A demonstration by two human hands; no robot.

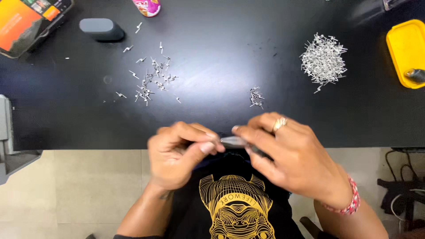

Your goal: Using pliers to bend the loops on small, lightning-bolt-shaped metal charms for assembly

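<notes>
- Both hands meet at the black table (212,66) near edge.
- Right hand (287,155) grips a small metal tool (234,141).
- Left hand (181,152) pinches its tip.
- Metal pin pile (323,62) lies beyond, far right.

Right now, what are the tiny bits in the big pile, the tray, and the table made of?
Bits: probably metal, silvery and glinting.
Tray: looks like plastic, bright yellow, smooth, rounded corners.
Table: black with a soft sheen; could be laminate or painted board, hard to tell.
</notes>
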